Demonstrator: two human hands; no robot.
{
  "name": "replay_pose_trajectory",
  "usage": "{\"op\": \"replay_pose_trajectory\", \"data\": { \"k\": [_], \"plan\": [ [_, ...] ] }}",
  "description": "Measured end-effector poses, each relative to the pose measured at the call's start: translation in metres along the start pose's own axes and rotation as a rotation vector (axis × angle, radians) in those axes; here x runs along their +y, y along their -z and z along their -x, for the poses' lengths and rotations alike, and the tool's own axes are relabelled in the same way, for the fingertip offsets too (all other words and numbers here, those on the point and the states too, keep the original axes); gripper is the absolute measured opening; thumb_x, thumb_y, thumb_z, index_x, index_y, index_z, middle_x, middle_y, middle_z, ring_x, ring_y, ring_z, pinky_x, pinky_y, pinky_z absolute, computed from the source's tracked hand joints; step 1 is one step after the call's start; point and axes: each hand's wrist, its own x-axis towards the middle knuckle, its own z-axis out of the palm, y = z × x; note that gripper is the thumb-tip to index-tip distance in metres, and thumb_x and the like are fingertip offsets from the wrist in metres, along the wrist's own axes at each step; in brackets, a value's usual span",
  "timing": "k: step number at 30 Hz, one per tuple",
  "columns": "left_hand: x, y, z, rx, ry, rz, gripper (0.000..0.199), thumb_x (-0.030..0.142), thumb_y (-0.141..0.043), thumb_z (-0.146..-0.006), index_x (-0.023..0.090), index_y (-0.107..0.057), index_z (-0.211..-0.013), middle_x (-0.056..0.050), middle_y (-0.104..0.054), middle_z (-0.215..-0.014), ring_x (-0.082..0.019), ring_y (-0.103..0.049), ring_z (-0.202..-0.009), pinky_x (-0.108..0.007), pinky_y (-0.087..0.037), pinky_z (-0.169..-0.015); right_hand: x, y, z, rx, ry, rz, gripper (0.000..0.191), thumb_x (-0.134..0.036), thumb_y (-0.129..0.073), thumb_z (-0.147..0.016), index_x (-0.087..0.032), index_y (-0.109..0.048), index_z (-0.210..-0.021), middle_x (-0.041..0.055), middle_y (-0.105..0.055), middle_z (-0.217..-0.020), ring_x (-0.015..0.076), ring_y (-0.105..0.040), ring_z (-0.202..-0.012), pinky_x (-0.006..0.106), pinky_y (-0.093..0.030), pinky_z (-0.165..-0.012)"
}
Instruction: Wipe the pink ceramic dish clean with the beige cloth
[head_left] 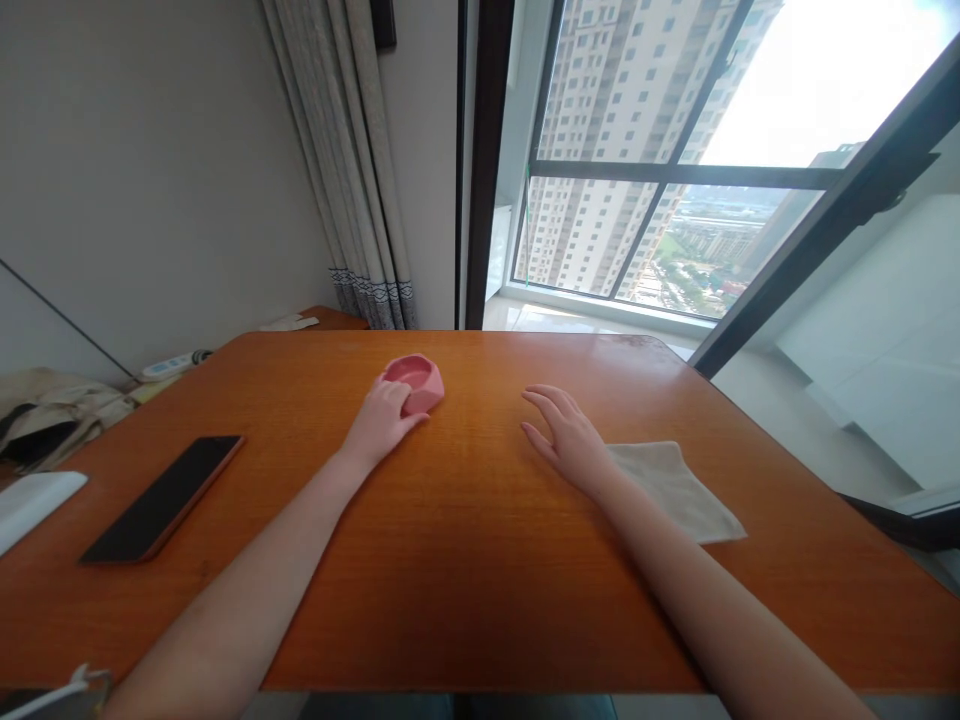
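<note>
The wooden table [465, 540] spreads before me, the black phone [165, 498] lying on its left part. The grey cloth [673, 487] lies partly under my right forearm. My right hand [571, 437] is empty, fingers loosely spread. My left hand [381, 420] grips the near side of the pink bowl [426, 388], thumb and fingers nearly closed on its wall, near the table's far edge.

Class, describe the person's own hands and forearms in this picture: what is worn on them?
The left hand and right hand wear no gloves. No sleeve, watch or bracelet shows on the left forearm or right forearm. Both hands have slender fingers; the nails are too small to judge.
</note>
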Motion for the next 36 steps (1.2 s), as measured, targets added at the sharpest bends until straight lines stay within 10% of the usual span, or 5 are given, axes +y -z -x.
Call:
{"op": "replay_pose_trajectory", "data": {
  "k": [6,17,26,31,36],
  "plan": [
    [-0.055,-0.001,0.003,-0.018,0.336,-0.261,0.028,0.043,-0.064,-0.072,0.018,-0.054,-0.078,-0.011,-0.065,-0.091,-0.029,-0.057,-0.090,-0.046,-0.038,-0.092,0.013,-0.007,0.003,-0.115,-0.051,0.028,0.023,-0.026,-0.046,-0.088,-0.021,-0.058,-0.107,0.0100,-0.050,-0.125,0.0244,-0.048,-0.117,0.044,-0.042,-0.101],
    [-0.060,-0.003,0.006,-0.047,0.416,-0.259,0.028,0.042,-0.062,-0.071,0.018,-0.056,-0.085,-0.012,-0.064,-0.101,-0.032,-0.055,-0.100,-0.051,-0.036,-0.094,0.081,0.029,0.016,-0.142,-0.534,0.349,0.033,-0.031,-0.054,-0.078,-0.017,-0.061,-0.107,0.0170,-0.052,-0.124,0.0315,-0.049,-0.115,0.046,-0.041,-0.095],
    [-0.047,-0.003,0.007,-0.001,0.471,-0.234,0.045,0.043,-0.059,-0.075,0.016,-0.051,-0.111,-0.019,-0.056,-0.115,-0.039,-0.046,-0.113,-0.069,-0.021,-0.098,0.101,0.086,0.032,-0.778,-1.033,0.180,0.015,-0.023,-0.071,-0.059,-0.018,-0.059,-0.066,0.0076,-0.063,-0.069,0.0225,-0.061,-0.063,0.032,-0.047,-0.054],
    [0.002,-0.007,0.006,0.168,0.200,-0.102,0.050,0.037,-0.042,-0.088,0.017,-0.033,-0.133,-0.018,-0.037,-0.140,-0.030,-0.029,-0.133,-0.060,-0.011,-0.109,0.074,0.060,0.022,-0.859,-1.116,-0.142,0.023,-0.021,-0.073,-0.058,-0.019,-0.053,-0.069,0.0017,-0.058,-0.059,0.0179,-0.059,-0.049,0.030,-0.046,-0.045],
    [0.081,-0.018,0.019,-0.218,-0.355,0.260,0.043,0.036,-0.043,-0.089,0.021,-0.044,-0.129,-0.010,-0.050,-0.132,-0.021,-0.045,-0.124,-0.041,-0.030,-0.109,0.030,-0.003,0.010,-0.573,-0.800,-0.276,0.023,-0.028,-0.069,-0.064,-0.020,-0.047,-0.065,-0.0067,-0.049,-0.047,0.0100,-0.048,-0.039,0.022,-0.038,-0.042]
  ]
}}
